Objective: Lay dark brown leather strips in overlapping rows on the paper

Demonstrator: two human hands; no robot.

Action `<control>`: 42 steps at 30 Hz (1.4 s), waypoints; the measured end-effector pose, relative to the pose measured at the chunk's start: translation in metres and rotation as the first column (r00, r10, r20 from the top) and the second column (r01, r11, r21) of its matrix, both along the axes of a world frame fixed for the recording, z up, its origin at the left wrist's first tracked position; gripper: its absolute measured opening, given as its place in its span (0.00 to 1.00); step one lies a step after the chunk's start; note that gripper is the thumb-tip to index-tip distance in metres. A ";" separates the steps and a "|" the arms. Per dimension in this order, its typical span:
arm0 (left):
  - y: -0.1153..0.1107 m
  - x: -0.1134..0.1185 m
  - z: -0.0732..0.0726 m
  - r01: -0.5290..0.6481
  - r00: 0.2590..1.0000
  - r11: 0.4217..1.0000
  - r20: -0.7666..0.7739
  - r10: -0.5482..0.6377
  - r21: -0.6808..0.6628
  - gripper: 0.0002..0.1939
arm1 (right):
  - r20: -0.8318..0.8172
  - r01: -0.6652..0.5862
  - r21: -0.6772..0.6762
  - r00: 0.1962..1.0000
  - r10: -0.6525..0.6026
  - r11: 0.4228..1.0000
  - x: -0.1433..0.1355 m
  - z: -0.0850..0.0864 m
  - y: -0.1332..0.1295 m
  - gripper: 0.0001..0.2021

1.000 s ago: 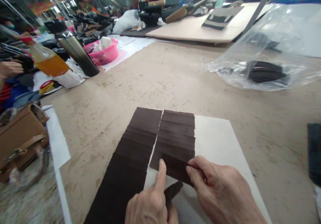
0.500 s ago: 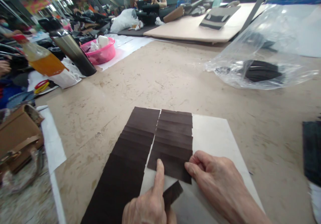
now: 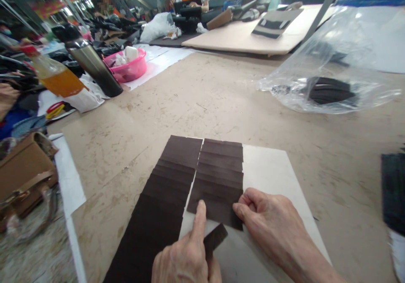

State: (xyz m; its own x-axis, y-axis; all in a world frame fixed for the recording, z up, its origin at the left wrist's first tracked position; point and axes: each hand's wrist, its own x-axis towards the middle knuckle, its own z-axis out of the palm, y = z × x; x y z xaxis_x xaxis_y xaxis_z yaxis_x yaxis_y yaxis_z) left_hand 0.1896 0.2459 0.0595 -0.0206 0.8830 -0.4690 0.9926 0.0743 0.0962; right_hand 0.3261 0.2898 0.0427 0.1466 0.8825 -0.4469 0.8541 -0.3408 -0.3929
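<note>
Dark brown in the head view: pieces lapped in a left column [image 3: 158, 207], running down beside the left fingers to the near edge, and in a shorter right column [image 3: 221, 156], just beyond both hands. Lowest piece [image 3: 218, 209] of the latter under the left hand's [image 3: 185, 257] outstretched index finger, with its right edge pinched between thumb and forefinger of the right hand [image 3: 275, 221]. Other left fingers curled round a loose dark strip [image 3: 217, 236]; cannot tell how many layers. Apparently laid so far: most of both columns. Yet bare: pale sheet [image 3: 268, 169] beyond and beneath the right fingers, partly covered by both hands. Farther out on the desk [image 3: 158, 101], well apart from the fingers: clear plastic bag [image 3: 284, 93] beyond the right, flask [image 3: 95, 65] and pink basket [image 3: 129, 67] beyond the left, brown handbag [image 3: 28, 175] off to the left.
</note>
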 end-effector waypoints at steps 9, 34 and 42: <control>0.010 -0.002 0.007 0.008 0.999 0.986 0.055 0.001 -0.169 0.33 | -0.006 0.109 0.096 0.994 -0.109 0.989 -0.001 -0.007 -0.010 0.04; 0.005 -0.012 0.000 -0.057 0.956 0.998 0.288 0.055 -0.002 0.34 | 0.060 -0.347 0.720 0.894 0.444 0.601 -0.008 -0.016 -0.024 0.20; 0.004 -0.023 -0.013 -0.232 0.826 0.969 0.543 0.153 0.080 0.31 | 0.187 -0.313 0.595 0.950 0.251 0.740 -0.035 -0.024 0.029 0.28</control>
